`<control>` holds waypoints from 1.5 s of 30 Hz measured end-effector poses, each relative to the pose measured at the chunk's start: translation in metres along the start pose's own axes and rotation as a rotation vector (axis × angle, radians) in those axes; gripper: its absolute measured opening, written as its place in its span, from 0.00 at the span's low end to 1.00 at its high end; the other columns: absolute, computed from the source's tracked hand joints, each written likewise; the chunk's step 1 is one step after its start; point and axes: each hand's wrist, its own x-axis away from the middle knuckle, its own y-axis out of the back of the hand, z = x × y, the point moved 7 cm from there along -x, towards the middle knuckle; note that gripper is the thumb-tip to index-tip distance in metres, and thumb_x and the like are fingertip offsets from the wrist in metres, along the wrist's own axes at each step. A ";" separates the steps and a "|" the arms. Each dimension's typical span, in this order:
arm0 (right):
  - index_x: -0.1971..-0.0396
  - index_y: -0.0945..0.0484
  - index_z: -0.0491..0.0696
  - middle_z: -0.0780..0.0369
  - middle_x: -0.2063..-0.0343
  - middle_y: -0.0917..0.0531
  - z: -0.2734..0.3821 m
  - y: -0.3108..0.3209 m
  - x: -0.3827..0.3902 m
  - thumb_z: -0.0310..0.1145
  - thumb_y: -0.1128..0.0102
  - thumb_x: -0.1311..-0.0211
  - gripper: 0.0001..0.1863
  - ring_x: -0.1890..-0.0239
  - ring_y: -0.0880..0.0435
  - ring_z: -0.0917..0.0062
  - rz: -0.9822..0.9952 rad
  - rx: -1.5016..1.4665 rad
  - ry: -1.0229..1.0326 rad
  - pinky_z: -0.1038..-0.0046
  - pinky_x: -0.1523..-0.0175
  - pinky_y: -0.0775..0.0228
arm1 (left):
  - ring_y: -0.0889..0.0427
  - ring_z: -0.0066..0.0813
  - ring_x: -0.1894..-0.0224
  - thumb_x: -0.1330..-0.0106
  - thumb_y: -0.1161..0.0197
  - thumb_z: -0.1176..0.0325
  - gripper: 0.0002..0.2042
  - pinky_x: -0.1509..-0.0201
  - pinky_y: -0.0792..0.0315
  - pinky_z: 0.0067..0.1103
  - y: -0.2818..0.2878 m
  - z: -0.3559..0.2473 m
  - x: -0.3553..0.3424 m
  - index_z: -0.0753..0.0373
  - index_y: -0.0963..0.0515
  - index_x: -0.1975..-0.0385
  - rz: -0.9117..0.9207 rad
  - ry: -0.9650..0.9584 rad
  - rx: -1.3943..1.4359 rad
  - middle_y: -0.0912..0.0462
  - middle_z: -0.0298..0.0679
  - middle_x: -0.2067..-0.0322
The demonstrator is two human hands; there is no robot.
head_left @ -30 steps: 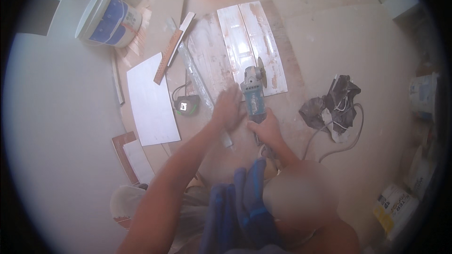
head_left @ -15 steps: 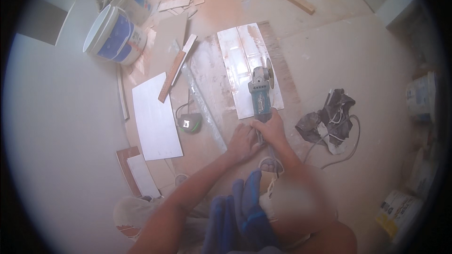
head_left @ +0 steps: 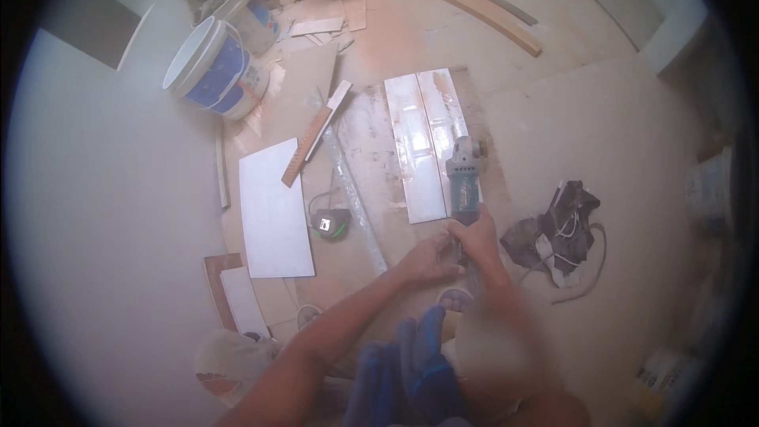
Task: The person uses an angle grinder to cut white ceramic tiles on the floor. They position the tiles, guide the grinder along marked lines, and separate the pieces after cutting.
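Observation:
My right hand (head_left: 475, 239) is wrapped around the rear body of a teal and grey angle grinder (head_left: 465, 183). My left hand (head_left: 429, 261) is closed at the grinder's tail end, just left of the right hand; its fingertips are partly hidden. The grinder's head lies over the right edge of a white glossy tile (head_left: 417, 138) with a lengthwise dark line and reddish-brown dust. Little of the disc shows, and I cannot tell whether it touches the tile. Under the tile is a dusty, stained board (head_left: 371, 119).
A tape measure (head_left: 330, 224), a white panel (head_left: 275, 209) and wooden strips (head_left: 307, 147) lie to the left. Buckets (head_left: 217, 71) stand at the far left. A crumpled dark bag (head_left: 560, 229) lies right, beside a cord. Timber (head_left: 482, 14) lies at the back.
The view has shifted, so the whole scene sits lower and further right. The grinder has moved slightly right over the tile and turned, leaving its disc less visible. Both hands stay on it.

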 end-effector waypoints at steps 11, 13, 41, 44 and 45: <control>0.43 0.29 0.36 0.46 0.53 0.17 0.009 0.015 -0.005 0.39 0.23 0.54 0.40 0.51 0.16 0.54 -0.032 0.178 0.005 0.61 0.45 0.25 | 0.24 0.59 0.42 0.38 0.36 0.48 0.37 0.36 0.31 0.41 -0.012 -0.002 -0.002 0.67 0.34 0.34 -0.035 0.133 -0.204 0.26 0.60 0.42; 0.42 0.30 0.37 0.44 0.53 0.17 0.006 0.030 -0.021 0.42 0.23 0.54 0.41 0.49 0.17 0.51 -0.281 0.399 0.098 0.58 0.43 0.27 | 0.23 0.58 0.42 0.39 0.35 0.47 0.37 0.37 0.31 0.41 -0.013 0.012 0.003 0.63 0.34 0.34 -0.030 0.038 -0.303 0.25 0.59 0.42; 0.36 0.37 0.39 0.45 0.45 0.25 -0.038 0.152 -0.135 0.53 0.31 0.45 0.45 0.41 0.24 0.50 -0.468 1.020 -0.034 0.55 0.39 0.30 | 0.23 0.47 0.42 0.37 0.34 0.59 0.29 0.37 0.31 0.38 0.144 0.003 0.114 0.65 0.31 0.38 0.591 0.321 -0.796 0.23 0.49 0.45; 0.35 0.37 0.39 0.46 0.44 0.25 -0.031 0.152 -0.132 0.53 0.31 0.45 0.45 0.41 0.25 0.51 -0.421 0.988 -0.098 0.54 0.38 0.30 | 0.26 0.47 0.39 0.36 0.34 0.58 0.29 0.34 0.33 0.38 0.152 0.005 0.114 0.65 0.31 0.37 0.613 0.344 -0.770 0.24 0.49 0.43; 0.35 0.38 0.40 0.46 0.44 0.25 -0.031 0.151 -0.131 0.53 0.31 0.46 0.45 0.41 0.25 0.51 -0.411 0.989 -0.118 0.53 0.38 0.30 | 0.26 0.47 0.38 0.36 0.34 0.58 0.30 0.33 0.34 0.37 0.157 0.002 0.117 0.65 0.32 0.37 0.615 0.351 -0.761 0.25 0.49 0.42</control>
